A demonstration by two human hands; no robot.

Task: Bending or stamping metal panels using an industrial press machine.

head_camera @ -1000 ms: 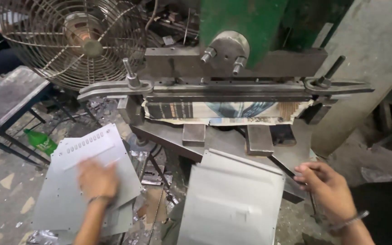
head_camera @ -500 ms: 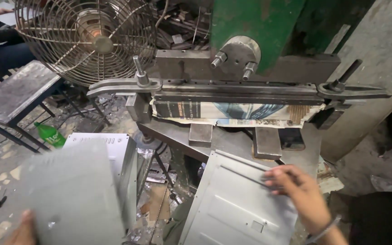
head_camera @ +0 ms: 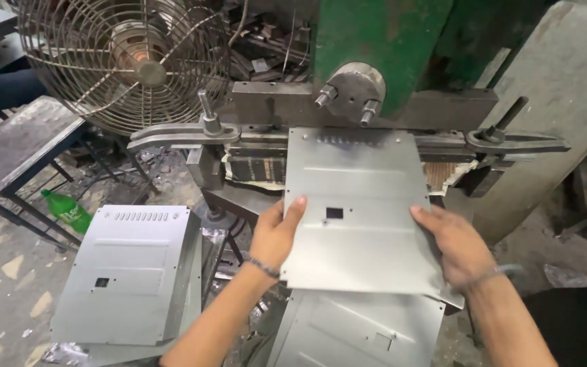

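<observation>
Both hands (head_camera: 276,234) (head_camera: 458,248) grip metal sheet's (head_camera: 358,211) side edges.

The sheet (head_camera: 358,217) held at both edges is seen to be thin metal — smooth, pale grey, with a dull satin sheen. The stack (head_camera: 127,272) beside it is finished alike. The press (head_camera: 382,47) is painted green, chipped and grimy; its bar (head_camera: 348,136) is bare, dark steel. The fan (head_camera: 127,61) guard is made of rusty wire — the bottle (head_camera: 69,212) of glossy green plastic.
</observation>
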